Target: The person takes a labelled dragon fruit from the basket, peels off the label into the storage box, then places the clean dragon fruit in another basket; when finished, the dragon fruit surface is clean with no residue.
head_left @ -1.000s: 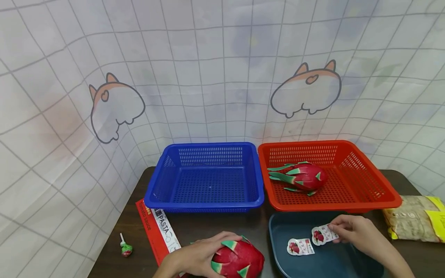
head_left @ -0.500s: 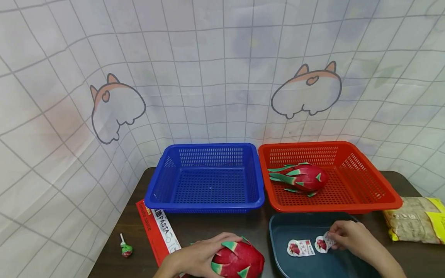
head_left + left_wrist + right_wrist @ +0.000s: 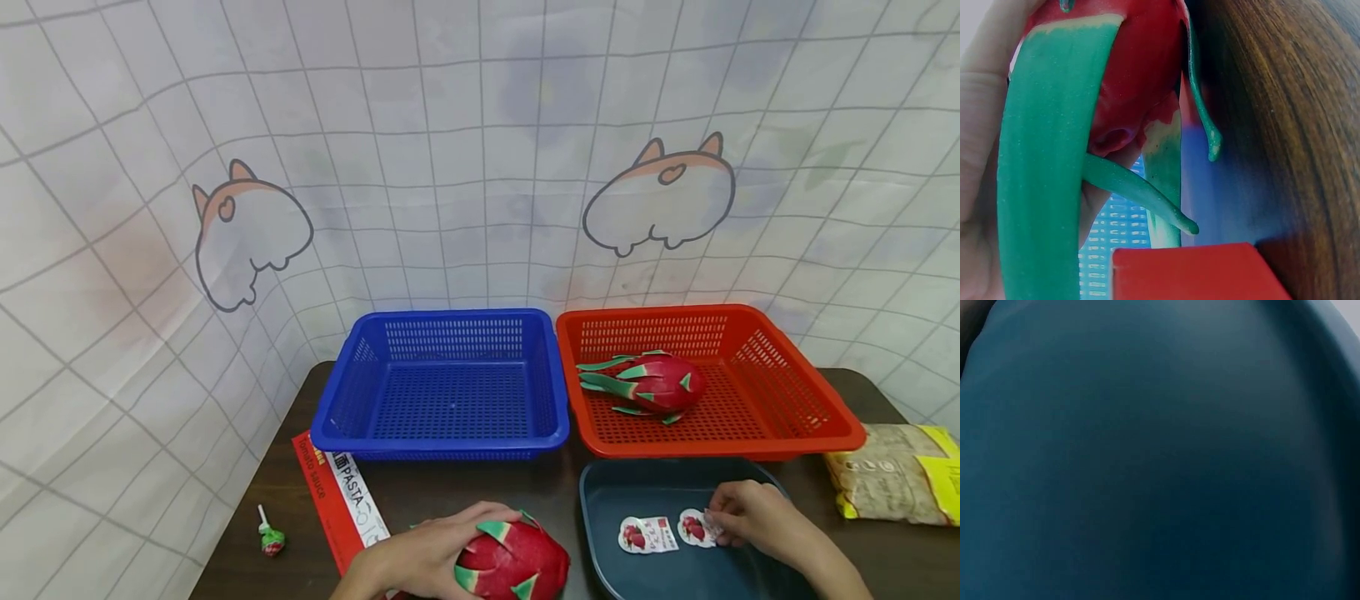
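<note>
My left hand (image 3: 427,554) grips a red dragon fruit (image 3: 521,560) at the front of the table. Its long green leaves hang close in the left wrist view, where the red skin (image 3: 1147,56) shows above them. Inside the dark blue tray (image 3: 637,471), my right hand (image 3: 757,521) pinches the right edge of a small white packet (image 3: 696,528) printed with red fruit. A similar packet (image 3: 648,535) lies to its left on the tray floor. The right wrist view is almost filled by the tray (image 3: 1160,425), and the pinching fingertips are out of it.
Behind stand a blue basket (image 3: 442,446) and a red basket (image 3: 720,446), the latter holding another dragon fruit (image 3: 663,383). A red pasta box (image 3: 337,500) and a lollipop (image 3: 272,537) lie at the left. A beige-and-yellow bag (image 3: 892,475) lies right of the tray.
My right hand has shifted slightly right and down with its packet, which now lies lower and flatter beside the other one. The left hand and its dragon fruit stay put.
</note>
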